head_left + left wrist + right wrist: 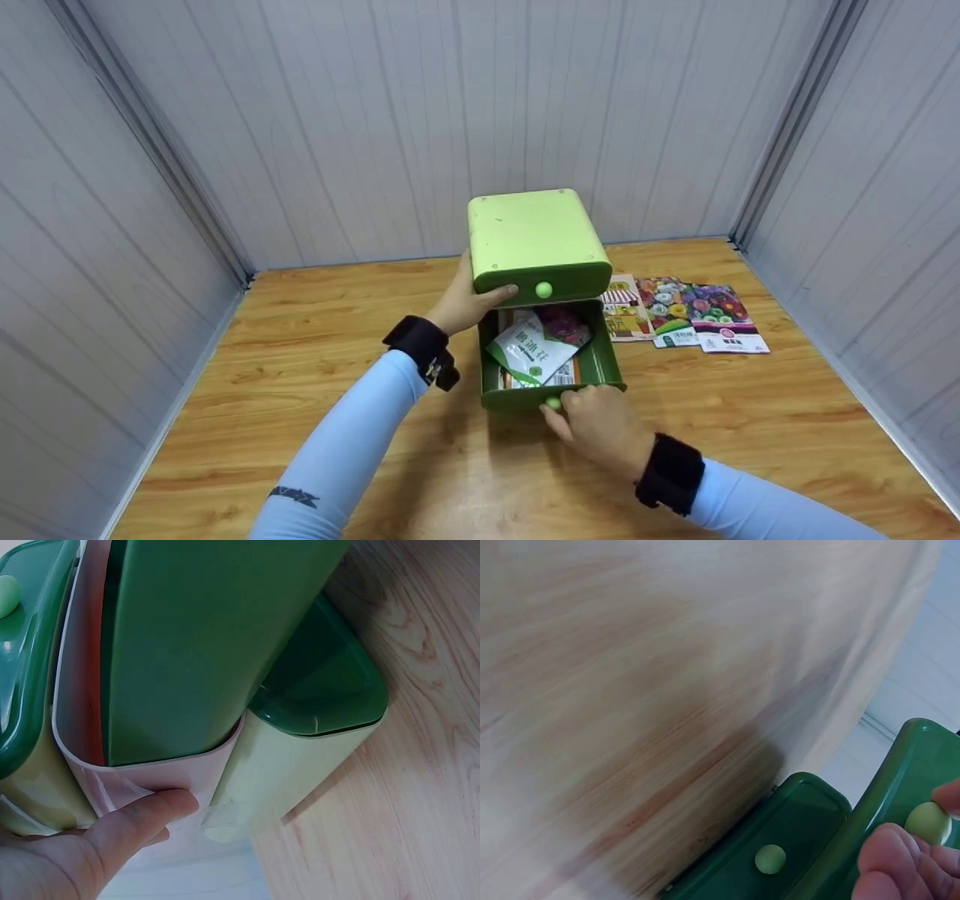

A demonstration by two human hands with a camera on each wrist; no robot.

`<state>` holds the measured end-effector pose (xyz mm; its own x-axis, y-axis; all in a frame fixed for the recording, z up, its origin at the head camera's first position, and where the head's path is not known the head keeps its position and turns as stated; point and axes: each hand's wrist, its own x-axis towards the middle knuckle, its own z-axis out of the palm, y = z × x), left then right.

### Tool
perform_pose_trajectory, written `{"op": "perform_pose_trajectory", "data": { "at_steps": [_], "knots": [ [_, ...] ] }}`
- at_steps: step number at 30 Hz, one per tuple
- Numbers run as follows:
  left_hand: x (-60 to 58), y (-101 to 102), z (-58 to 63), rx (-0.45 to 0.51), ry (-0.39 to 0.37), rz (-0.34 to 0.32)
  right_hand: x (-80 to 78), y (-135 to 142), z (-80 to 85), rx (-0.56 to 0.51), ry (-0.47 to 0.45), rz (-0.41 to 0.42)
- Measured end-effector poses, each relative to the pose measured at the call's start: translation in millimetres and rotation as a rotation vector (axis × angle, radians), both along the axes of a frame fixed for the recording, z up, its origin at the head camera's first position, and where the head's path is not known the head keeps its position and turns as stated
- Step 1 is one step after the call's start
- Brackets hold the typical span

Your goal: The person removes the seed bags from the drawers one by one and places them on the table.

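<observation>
A small drawer cabinet [532, 229] with a yellow-green top and green drawer fronts stands on the table. The drawer [607, 360] under its top one is pulled out. Inside lie seed packets; a white and green packet [531, 346] is uppermost, with a dark pink flower picture beside it. My right hand [606, 426] pinches this drawer's round light-green knob [928, 823]. At the cabinet's left side my left hand [463, 301] braces it, thumb laid across the top drawer's front. In the left wrist view, a straight digit presses the pink middle casing [180, 776].
Right of the cabinet, a packet with a striped awning picture [627, 311] and two flower seed packets [670, 315] lie on the wooden table [337, 337]. Grey panel walls [360, 135] enclose the back and sides. A lower green drawer front [802, 814] appears in the right wrist view.
</observation>
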<state>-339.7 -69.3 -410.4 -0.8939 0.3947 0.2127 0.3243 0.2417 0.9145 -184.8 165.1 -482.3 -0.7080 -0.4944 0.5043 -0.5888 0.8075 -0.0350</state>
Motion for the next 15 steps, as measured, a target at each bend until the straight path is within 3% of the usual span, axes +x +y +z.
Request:
{"op": "perform_pose_trajectory", "data": {
  "at_steps": [15],
  "knots": [
    [-0.5, 0.0, -0.3, -0.007, -0.023, 0.007, 2.0, -0.3, 1.4, 0.006, -0.010, -0.004]
  ]
}}
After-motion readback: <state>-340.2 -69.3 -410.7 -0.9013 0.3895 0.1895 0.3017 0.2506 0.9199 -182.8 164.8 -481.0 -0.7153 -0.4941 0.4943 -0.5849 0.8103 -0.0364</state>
